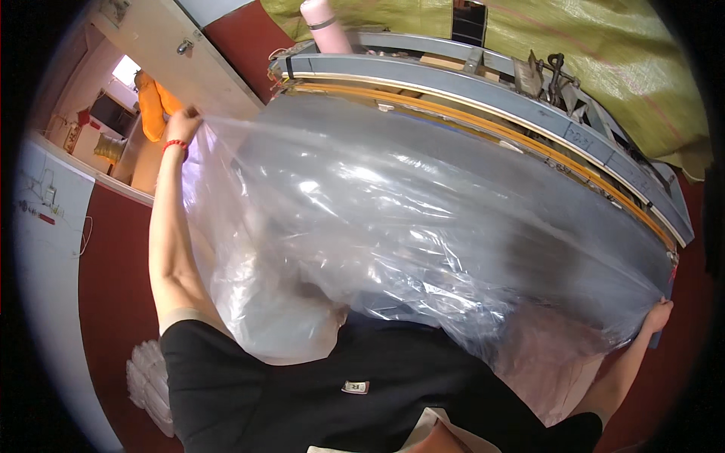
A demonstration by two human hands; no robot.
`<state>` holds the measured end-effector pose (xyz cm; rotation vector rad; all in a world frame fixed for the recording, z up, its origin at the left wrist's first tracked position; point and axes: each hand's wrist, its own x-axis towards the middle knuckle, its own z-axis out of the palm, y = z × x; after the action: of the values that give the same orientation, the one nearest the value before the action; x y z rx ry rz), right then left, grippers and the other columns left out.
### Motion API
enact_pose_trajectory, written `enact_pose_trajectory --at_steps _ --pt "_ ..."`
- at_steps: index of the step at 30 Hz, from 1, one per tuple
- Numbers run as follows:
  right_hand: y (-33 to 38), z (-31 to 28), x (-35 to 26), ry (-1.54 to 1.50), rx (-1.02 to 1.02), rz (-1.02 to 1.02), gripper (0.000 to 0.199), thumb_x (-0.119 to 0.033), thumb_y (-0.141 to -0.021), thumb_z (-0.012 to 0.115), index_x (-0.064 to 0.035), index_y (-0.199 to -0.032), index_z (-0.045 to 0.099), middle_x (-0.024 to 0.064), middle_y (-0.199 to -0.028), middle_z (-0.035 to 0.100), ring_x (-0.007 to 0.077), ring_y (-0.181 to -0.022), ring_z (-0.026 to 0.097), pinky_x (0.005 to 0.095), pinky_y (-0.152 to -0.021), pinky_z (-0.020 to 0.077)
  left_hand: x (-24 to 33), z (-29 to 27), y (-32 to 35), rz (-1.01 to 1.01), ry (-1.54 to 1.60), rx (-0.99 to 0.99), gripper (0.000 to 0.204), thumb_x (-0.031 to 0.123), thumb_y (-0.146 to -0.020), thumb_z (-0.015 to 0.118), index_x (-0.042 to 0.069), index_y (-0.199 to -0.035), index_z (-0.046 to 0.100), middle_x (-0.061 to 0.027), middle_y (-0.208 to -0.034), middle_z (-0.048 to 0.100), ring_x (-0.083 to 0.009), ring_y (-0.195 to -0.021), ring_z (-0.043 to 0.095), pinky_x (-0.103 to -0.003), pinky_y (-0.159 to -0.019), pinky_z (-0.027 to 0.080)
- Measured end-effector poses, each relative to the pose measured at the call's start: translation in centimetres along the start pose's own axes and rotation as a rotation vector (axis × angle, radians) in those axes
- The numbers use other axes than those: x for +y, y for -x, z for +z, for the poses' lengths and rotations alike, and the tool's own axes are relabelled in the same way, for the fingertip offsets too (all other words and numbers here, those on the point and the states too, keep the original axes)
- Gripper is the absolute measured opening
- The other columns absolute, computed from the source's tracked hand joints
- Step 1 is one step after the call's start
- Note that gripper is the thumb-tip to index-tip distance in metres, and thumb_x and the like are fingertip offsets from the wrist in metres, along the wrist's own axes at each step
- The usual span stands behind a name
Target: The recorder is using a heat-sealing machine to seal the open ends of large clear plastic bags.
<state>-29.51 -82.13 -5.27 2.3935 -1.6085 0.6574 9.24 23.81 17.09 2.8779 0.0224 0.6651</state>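
A large clear plastic sheet (362, 204) stretches between my two hands over a grey-topped workbench (317, 113). My left hand (183, 124), with a red bead bracelet at the wrist, pinches its far left corner, raised near the doorway. At the right, my right hand (659, 313) grips the opposite edge low by the bench's right end. The sheet hangs in shiny folds toward my body, and its near left part droops in front of my black shirt. Through the film, the bench surface shows only dimly.
Behind the bench top runs a long grey metal frame (483, 87) with a yellow strip (453, 113). A pink bottle (326, 29) and metal clamps (555, 79) sit along it. At left are an open door (162, 45) and a bundle of clear plastic (149, 381) on the red floor.
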Motion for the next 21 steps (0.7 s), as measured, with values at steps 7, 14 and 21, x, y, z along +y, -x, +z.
enact_pose_trajectory --at_steps 7,14,21 --pt "0.8 -1.3 -1.1 0.0 -0.042 0.066 0.031 -0.035 -0.087 0.043 -0.0065 -0.098 0.049 0.0187 -0.097 0.058 0.0382 -0.09 0.054 0.0457 -0.071 0.0417 10.5 11.5 9.8 0.642 0.124 -0.105 0.03 0.016 -0.076 0.057 0.002 -0.103 0.055 -0.0142 -0.107 0.054 -0.0315 -0.1 0.05 -0.039 -0.084 0.041" --pt "-1.3 0.8 2.5 -0.051 -0.008 0.04 0.037 -0.04 -0.085 0.045 -0.0042 -0.093 0.053 0.0185 -0.094 0.059 0.0372 -0.088 0.054 0.0429 -0.072 0.0419 7.9 17.2 9.0 0.491 0.214 -0.145 0.031 0.021 -0.083 0.053 0.002 -0.109 0.055 -0.0136 -0.12 0.049 -0.031 -0.114 0.043 -0.036 -0.094 0.036" --pt "-2.4 -3.1 8.4 -0.606 0.189 0.141 0.055 -0.049 -0.079 0.054 0.0013 -0.102 0.057 0.0148 -0.101 0.059 0.0243 -0.092 0.055 0.0318 -0.082 0.041 11.6 17.2 6.8 0.315 0.132 -0.012 0.02 0.021 -0.075 0.057 0.001 -0.071 0.056 -0.0168 -0.075 0.053 -0.0335 -0.079 0.051 -0.04 -0.07 0.041"
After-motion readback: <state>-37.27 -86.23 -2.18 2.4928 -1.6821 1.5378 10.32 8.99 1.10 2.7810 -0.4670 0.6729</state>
